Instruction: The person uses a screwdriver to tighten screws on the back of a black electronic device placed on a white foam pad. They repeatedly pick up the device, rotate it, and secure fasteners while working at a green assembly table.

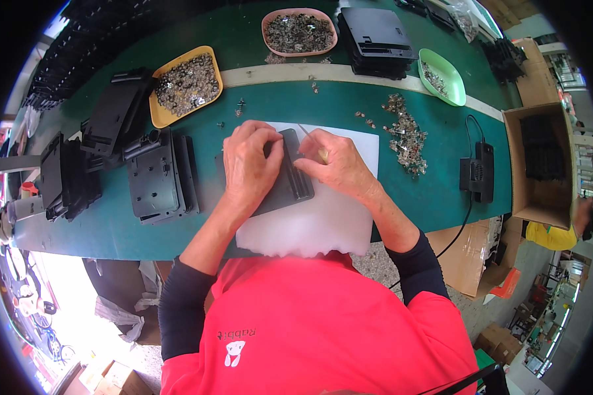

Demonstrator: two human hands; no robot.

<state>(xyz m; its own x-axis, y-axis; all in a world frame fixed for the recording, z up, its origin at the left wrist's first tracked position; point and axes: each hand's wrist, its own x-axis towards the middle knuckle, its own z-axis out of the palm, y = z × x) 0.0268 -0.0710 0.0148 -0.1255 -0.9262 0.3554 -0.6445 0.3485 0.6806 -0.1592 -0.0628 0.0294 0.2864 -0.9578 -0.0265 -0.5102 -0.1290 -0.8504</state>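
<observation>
A flat black plastic panel [280, 195] with a raised ridge lies on a white foam sheet [349, 227] in front of me. My left hand [249, 158] rests over the panel's left part, its fingers curled in and pinched; whatever they hold is hidden. My right hand [339, 164] is closed at the panel's right edge, thumb toward the ridge. A thin pointed tool [303, 130] sticks out from its fingers, and a yellowish bit shows inside the grip. The two hands are close together but apart.
Stacked black panels [155, 181] stand at left, others [375, 39] at the back. Small metal parts fill a yellow tray [153, 108], a pink tray [267, 43] and a green tray [456, 92]. A loose metal-parts pile [407, 138], a black power adapter [481, 172] and a cardboard box [540, 214] are right.
</observation>
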